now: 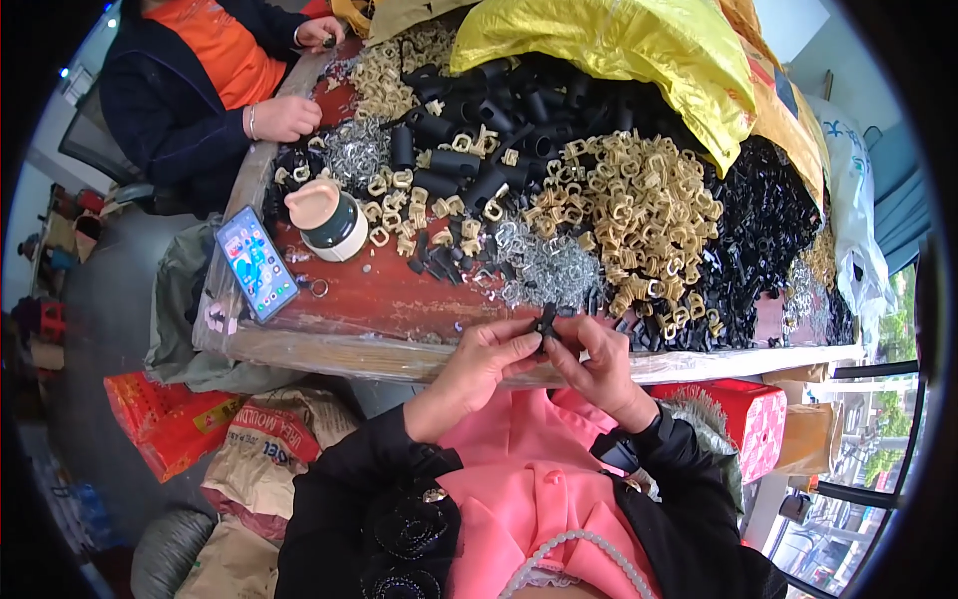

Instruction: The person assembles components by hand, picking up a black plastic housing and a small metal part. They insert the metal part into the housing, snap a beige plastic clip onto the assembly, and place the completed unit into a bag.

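Close to the table's front edge, my left hand [477,371] and my right hand [597,365] meet, fingers closed around a small black plastic part [544,325]. Both thumbs and forefingers pinch it, so much of its shape is hidden. Just beyond my fingers lies a heap of small silvery metal pieces [549,268]. To the right of that rises a big pile of beige plastic rings [649,210]. Small black pieces [763,220] form another pile farther right, and black tubes [459,163] lie scattered behind.
A phone [256,265] and a lidded cup [329,222] stand on the red table [389,304] at left. A yellow sack [619,60] droops over the back. Across the far left corner, another person's hand [287,119] rests at the edge. Paper sacks [274,444] stand below left, a red box [733,419] below right.
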Action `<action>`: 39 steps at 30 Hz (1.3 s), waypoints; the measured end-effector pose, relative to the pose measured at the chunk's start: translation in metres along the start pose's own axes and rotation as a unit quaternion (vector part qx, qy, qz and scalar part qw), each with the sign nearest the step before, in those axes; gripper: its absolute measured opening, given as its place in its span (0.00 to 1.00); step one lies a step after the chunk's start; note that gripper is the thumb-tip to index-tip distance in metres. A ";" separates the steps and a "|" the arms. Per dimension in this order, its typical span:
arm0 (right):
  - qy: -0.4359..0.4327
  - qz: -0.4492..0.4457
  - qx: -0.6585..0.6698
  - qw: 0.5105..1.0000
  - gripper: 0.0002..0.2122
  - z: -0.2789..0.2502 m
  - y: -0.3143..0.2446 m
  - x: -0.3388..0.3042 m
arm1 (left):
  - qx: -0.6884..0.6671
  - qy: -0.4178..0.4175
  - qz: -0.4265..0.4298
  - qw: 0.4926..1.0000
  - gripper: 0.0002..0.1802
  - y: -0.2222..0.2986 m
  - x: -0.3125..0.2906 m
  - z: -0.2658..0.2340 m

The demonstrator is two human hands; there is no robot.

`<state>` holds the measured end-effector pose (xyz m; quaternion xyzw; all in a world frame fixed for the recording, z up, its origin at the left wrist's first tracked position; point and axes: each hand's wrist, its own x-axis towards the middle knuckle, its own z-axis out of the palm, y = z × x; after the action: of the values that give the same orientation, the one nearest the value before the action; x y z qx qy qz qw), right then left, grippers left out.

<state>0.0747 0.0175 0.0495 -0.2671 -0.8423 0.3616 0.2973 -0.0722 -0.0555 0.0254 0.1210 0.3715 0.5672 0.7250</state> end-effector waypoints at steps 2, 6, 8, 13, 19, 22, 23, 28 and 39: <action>0.002 0.002 -0.006 1.000 0.06 0.001 -0.001 0.004 | -0.013 0.003 0.014 1.000 0.15 0.004 0.001 -0.002; 0.021 0.064 0.119 0.991 0.05 0.010 0.003 0.011 | -0.017 0.012 0.022 1.000 0.17 0.010 0.004 -0.006; 0.020 0.102 0.194 0.975 0.05 0.011 0.003 0.010 | -0.016 0.016 0.023 0.999 0.17 0.011 0.004 -0.007; 0.012 0.177 0.374 0.910 0.05 0.009 0.010 0.012 | -0.011 0.011 0.013 1.000 0.14 0.014 0.005 -0.008; -0.027 0.166 0.399 0.901 0.06 0.000 0.015 0.008 | -0.018 0.014 0.011 1.000 0.14 0.009 0.004 -0.010; -0.043 0.131 0.372 0.918 0.07 -0.001 0.016 0.007 | -0.018 0.013 0.007 1.000 0.14 0.009 0.004 -0.007; -0.042 0.134 0.373 0.917 0.07 -0.001 0.017 0.006 | -0.018 0.012 0.005 1.000 0.14 0.009 0.004 -0.006; -0.019 0.145 0.383 0.912 0.06 0.000 0.016 0.004 | -0.005 -0.003 0.002 1.000 0.18 0.007 0.003 -0.004; 0.036 0.127 0.296 0.946 0.08 0.009 0.015 -0.007 | -0.018 0.016 0.019 1.000 0.16 0.003 0.005 0.000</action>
<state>0.0767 0.0176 0.0302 -0.2850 -0.6452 0.6195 0.3447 -0.0743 -0.0500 0.0249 0.1061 0.3708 0.5894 0.7098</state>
